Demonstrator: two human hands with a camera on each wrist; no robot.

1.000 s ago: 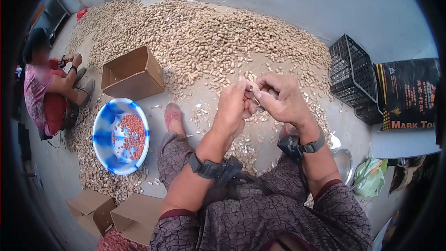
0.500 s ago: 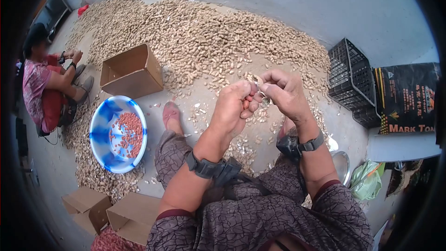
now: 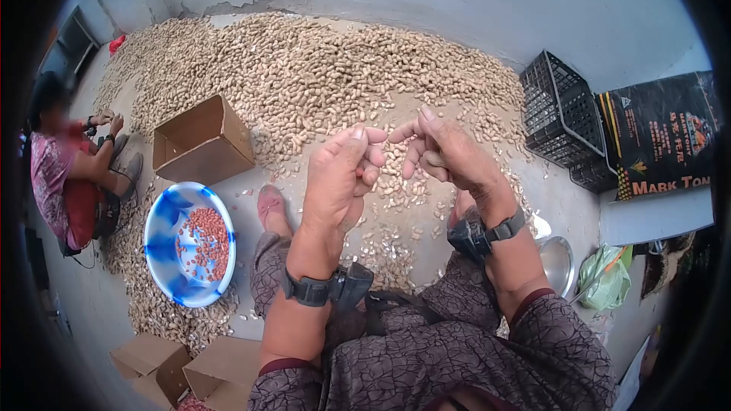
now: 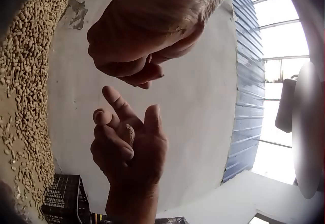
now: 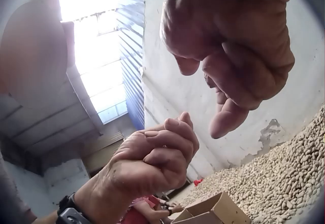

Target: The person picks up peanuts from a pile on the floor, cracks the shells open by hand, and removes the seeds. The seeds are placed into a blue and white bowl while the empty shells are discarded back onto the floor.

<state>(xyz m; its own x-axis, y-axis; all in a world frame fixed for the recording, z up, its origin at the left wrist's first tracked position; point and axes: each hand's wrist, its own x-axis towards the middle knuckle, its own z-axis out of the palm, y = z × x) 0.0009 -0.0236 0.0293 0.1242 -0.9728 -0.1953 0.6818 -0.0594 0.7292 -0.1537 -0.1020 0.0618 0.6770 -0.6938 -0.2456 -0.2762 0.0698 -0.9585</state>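
My left hand (image 3: pixel 333 183) is raised over the floor, its fingers curled round red peanut kernels (image 3: pixel 360 172); a bit of red shows between the fingers, the rest is hidden. Close by on the right, my right hand (image 3: pixel 461 158) has its index finger stretched toward the left fingertips. Against that palm its lower fingers hold an unshelled peanut (image 4: pixel 130 134), seen in the left wrist view. A narrow gap parts the two hands. Left of my foot stands a blue-and-white basin (image 3: pixel 152 247) with shelled red kernels (image 3: pixel 207 240) in it.
A large heap of unshelled peanuts (image 3: pixel 327 68) lies along the wall. Near the basin are a cardboard box (image 3: pixel 205 156) and scattered shells. Black crates (image 3: pixel 560 110) and a black printed bag (image 3: pixel 662 137) stand at right. Another person (image 3: pixel 68 167) crouches at far left.
My hands have drawn apart, with the left moving left. The cracked shell pinched between the fingertips earlier is gone from there. The head view has shifted slightly.
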